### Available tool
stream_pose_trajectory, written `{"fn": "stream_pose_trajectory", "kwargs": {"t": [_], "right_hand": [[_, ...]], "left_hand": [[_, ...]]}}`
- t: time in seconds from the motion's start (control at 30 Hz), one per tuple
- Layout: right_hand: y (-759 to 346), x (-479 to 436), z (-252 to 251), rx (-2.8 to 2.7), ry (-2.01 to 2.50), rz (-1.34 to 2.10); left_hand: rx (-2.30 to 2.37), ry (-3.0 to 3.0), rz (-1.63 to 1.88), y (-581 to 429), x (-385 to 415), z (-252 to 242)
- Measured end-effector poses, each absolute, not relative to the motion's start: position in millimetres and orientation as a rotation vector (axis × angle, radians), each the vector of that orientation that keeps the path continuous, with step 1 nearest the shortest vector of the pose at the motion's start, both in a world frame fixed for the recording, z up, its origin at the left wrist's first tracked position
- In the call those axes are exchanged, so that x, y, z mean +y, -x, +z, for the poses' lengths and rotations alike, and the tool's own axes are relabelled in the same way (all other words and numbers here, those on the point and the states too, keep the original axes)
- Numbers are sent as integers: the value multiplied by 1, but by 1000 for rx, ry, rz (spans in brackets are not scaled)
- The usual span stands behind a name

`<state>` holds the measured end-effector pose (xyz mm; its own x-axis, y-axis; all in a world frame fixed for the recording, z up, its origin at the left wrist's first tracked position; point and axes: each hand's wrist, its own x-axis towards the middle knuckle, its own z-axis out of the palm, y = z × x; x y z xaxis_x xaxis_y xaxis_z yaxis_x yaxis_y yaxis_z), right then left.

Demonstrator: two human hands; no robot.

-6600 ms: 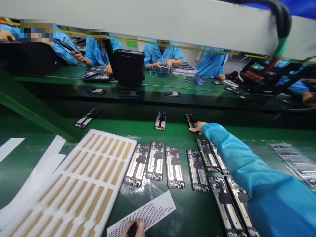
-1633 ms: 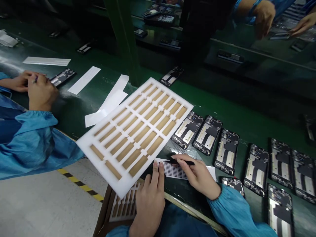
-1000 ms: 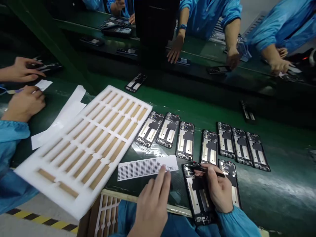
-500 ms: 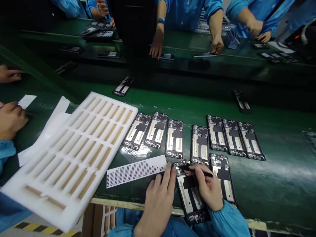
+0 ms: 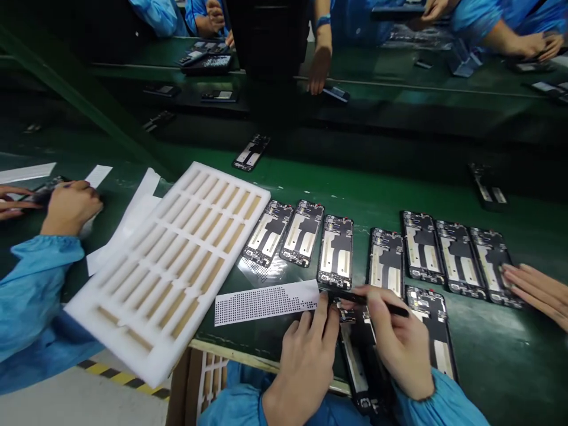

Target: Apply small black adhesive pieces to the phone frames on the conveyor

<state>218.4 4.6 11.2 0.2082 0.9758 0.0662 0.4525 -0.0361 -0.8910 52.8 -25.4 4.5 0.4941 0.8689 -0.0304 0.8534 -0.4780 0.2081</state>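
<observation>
My right hand pinches a pair of black tweezers, their tips pointing left at the right end of a white sheet covered in rows of small black dots. My left hand lies flat with its fingers stretched out, fingertips at that same end of the sheet. Beneath my right hand is an opened phone body, partly hidden by both hands. Another opened phone lies just right of it. Further back stands a row of similar phones, their inner boards facing up.
A white foam tray with long slots leans over the table edge at left. White paper strips lie beyond it. A co-worker's hand touches the rightmost phone. Another person's hand works at far left.
The view has swung left. My tweezers have moved from the phone's top to the sheet's right end. A co-worker's hand has come in at the right and reached the end phone.
</observation>
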Motion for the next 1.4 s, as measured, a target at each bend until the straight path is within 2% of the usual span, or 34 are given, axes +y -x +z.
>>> {"fn": "stream_pose_trajectory", "kwargs": {"t": [0.2, 0.4, 0.67, 0.73, 0.87, 0.93, 1.07, 1.2, 1.4], "right_hand": [[-143, 46, -7, -1280, 1404, 1268], [-130, 43, -25, -1263, 1432, 1259], [-135, 40, -26, -1420, 1506, 1147], [-133, 41, -26, -1433, 1508, 1134], [-130, 43, -21, -1352, 1488, 1195], [-130, 42, -14, -1250, 1473, 1261], [-141, 30, 10, -1214, 1453, 1244], [-154, 19, 31, -1338, 1410, 1179], [-162, 10, 36, -1386, 1388, 1151]], "left_hand": [[1747, -2518, 238, 0, -34, 9], [2009, -2362, 67, 38, -28, -2], [1991, -2312, -25, 35, -15, -7], [1977, -2294, 105, 36, -17, -10], [1966, -1827, 762, 38, -22, -7], [1826, -1296, 913, 37, -21, 3], [1234, -485, 966, 34, -14, 27], [929, -261, 942, 31, -10, 37], [774, -226, 899, 24, -12, 45]]}}
